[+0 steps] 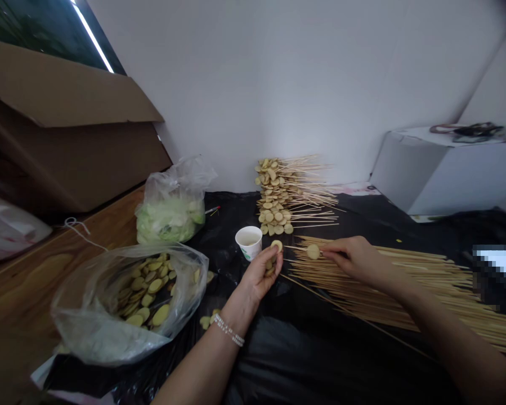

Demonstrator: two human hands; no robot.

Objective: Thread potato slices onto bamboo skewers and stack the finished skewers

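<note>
Two hands work over a black plastic sheet (303, 360). The left hand (259, 275), with a pearl bracelet (228, 330) on its wrist, is curled around a small stack of round yellow slices (270, 264), and one slice stands at its fingertips. The right hand (358, 260) is closed in a pinch on a single yellow slice (313, 251) threaded on a bamboo skewer, just right of the left hand. Beneath and to the right, one loose spread of bare bamboo skewers (388, 281), too many to count, fans towards the right edge of the view. Far ahead, one heap of loaded skewers (284, 194) rests against the white wall (278, 84), its slices massed at the left end. One white paper cup (249, 242) stands just left of the hands, with little open sheet between. Near left, one clear plastic bag of yellow slices (140, 298) sits partly on a wooden tabletop (37, 281), and a few loose slices (206, 322) lie beside it. Farther left, a second bag holds pale green shreds (170, 216). Open black sheet remains near the hands, while the far right holds one white box (442, 174).
</note>
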